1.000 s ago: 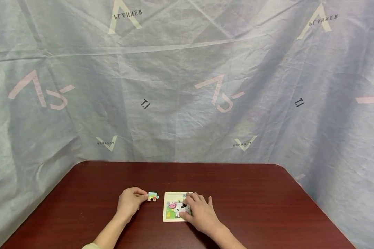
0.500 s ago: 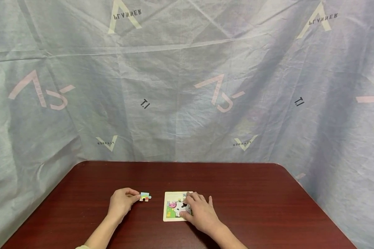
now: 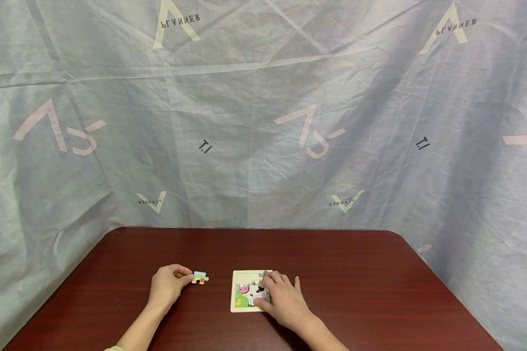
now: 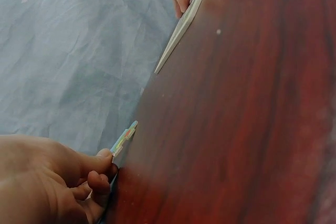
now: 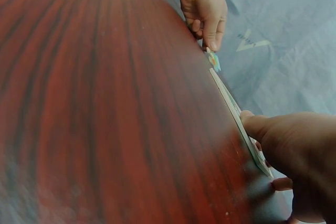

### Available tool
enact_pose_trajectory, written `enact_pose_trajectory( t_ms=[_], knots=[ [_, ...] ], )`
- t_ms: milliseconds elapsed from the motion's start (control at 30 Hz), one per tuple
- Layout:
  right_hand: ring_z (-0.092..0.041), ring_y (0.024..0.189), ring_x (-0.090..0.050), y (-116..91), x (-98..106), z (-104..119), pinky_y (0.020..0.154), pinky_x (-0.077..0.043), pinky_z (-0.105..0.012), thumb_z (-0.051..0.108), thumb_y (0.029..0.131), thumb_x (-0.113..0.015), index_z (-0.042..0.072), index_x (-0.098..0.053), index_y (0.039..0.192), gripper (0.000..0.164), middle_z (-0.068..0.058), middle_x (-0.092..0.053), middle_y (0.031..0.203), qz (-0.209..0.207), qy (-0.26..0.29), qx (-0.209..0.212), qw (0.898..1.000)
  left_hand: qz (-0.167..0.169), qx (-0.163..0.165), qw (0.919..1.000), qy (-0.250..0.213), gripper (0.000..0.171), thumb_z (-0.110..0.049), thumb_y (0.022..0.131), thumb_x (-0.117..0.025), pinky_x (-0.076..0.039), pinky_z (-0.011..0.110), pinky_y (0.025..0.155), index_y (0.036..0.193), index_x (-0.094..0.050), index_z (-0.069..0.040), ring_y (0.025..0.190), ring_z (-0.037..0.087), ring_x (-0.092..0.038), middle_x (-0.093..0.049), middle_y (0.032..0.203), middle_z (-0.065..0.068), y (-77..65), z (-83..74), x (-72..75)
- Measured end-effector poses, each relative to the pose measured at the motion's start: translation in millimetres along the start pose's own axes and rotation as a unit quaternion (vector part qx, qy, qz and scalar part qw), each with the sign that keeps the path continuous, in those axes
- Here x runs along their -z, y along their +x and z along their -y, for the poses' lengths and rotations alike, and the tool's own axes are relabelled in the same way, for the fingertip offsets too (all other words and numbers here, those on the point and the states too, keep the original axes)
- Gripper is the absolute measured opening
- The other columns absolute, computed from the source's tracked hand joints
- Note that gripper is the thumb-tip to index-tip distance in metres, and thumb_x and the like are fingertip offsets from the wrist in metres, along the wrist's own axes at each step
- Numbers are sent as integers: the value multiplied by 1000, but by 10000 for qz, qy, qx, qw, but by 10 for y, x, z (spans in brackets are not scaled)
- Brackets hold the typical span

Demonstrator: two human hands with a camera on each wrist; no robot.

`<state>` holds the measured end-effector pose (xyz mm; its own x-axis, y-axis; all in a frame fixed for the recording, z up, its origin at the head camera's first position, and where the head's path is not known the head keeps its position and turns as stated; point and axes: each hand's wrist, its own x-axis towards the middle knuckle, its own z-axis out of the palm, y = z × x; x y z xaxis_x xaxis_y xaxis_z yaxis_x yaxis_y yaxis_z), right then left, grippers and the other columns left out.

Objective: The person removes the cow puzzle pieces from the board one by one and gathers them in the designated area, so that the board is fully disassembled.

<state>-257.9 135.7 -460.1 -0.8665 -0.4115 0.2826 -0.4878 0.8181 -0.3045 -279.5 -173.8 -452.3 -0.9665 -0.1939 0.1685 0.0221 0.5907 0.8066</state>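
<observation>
In the head view my left hand [image 3: 168,287] pinches a jigsaw puzzle piece [image 3: 200,277] between thumb and fingers. Light blue, green and red print shows on the piece, and a knob sticks out on its right side. To the right lies a square puzzle board [image 3: 233,292] with a pale frame and a cow picture. A bare pale patch shows in its upper left part. My right hand [image 3: 285,298] rests on the board's right side, thumb and fingertips on its face, covering part of the cow. The left wrist view shows the piece [image 4: 125,138] tilted, apart from the board [image 4: 181,32].
Everything stands on a dark red wood-grain table [image 3: 355,273] with rounded far corners. Behind it and at both sides hangs a grey printed cloth [image 3: 228,185]. Table surface extends on both sides of the hands.
My left hand has moved left with the puzzle piece, away from the board, more slowly over the last half second. The right hand and the board have stayed in place.
</observation>
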Motion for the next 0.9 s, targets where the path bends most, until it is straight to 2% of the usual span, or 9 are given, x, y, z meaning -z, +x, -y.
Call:
enact_pose_trajectory(
  t_ms=[333, 667, 900],
  knots=[
    [-38, 129, -51, -6, 0, -1, 96, -26, -82, 43, 93, -71, 19, -65, 113, 32, -10, -51, 143, 123, 232, -97, 9996, 134, 102, 9998, -85, 6, -6, 89, -77, -44, 34, 62, 92, -73, -2, 71, 20, -55, -65, 79, 3, -14, -20, 20],
    [-41, 131, -48, -6, -3, -2, 97, -25, -82, 42, 92, -74, 20, -66, 113, 32, -17, -49, 144, 69, 391, -163, 9991, 40, -57, 9995, -312, 10, -6, 88, -77, -43, 29, 59, 96, -72, 0, 69, 16, -55, -66, 81, 2, 1, -34, -21],
    [-37, 125, -53, 3, -14, 3, 96, -27, -81, 42, 90, -76, 16, -61, 112, 37, -10, -54, 134, -21, 343, -202, 9992, 102, -167, 9989, -435, 12, -7, 87, -78, -43, 29, 59, 96, -73, -2, 69, 16, -58, -66, 79, 1, -24, -97, -96]
  ],
)
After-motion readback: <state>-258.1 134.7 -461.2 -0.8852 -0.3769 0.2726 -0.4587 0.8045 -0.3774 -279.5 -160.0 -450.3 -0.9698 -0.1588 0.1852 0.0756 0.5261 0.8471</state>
